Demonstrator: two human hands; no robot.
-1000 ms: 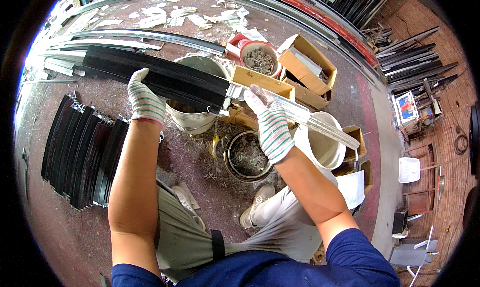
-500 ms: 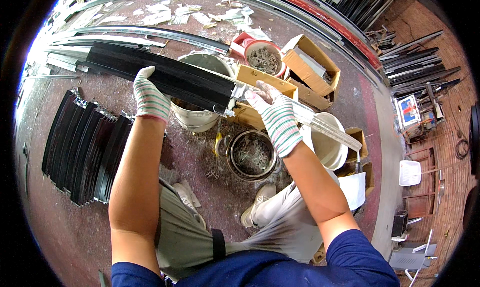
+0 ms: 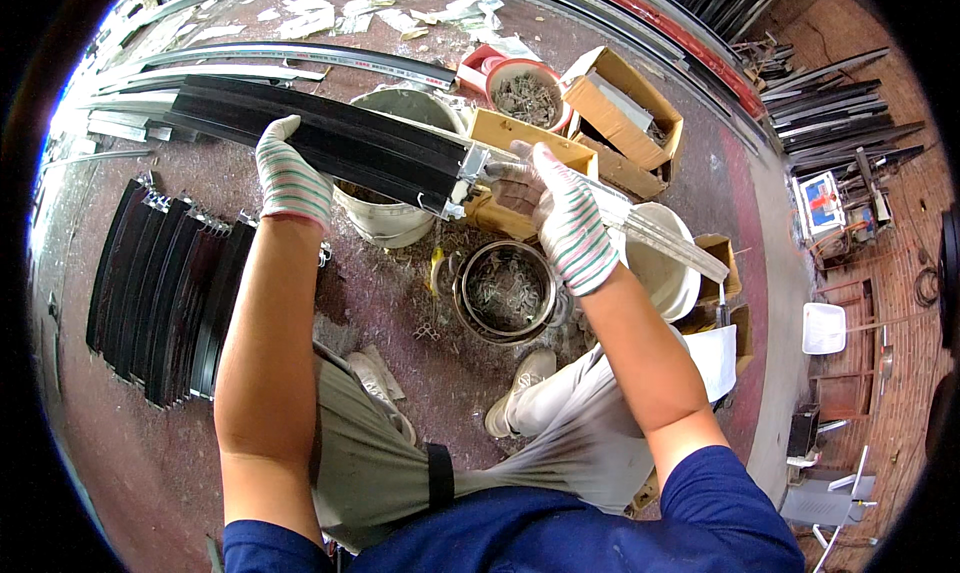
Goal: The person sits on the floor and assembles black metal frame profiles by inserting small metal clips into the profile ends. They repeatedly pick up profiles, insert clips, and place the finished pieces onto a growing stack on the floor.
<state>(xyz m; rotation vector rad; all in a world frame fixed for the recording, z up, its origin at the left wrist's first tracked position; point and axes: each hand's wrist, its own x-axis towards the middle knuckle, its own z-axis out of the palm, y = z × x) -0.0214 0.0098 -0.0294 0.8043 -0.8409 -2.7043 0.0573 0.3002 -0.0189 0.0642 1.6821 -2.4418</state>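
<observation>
While the left hand (image 3: 292,181) pinches the black bars (image 3: 375,151), the right hand (image 3: 568,213) curls by their end, grip unclear; beyond, a strip (image 3: 390,64) bears tiny print.

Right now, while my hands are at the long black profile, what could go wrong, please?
The black profile could slip from the gloved left hand and perhaps knock the pale bucket that it partly hides. Its silver end piece might snag the gloved right hand close by. The round metal container stands near the right shoe, so a careless step may tip it.
</observation>
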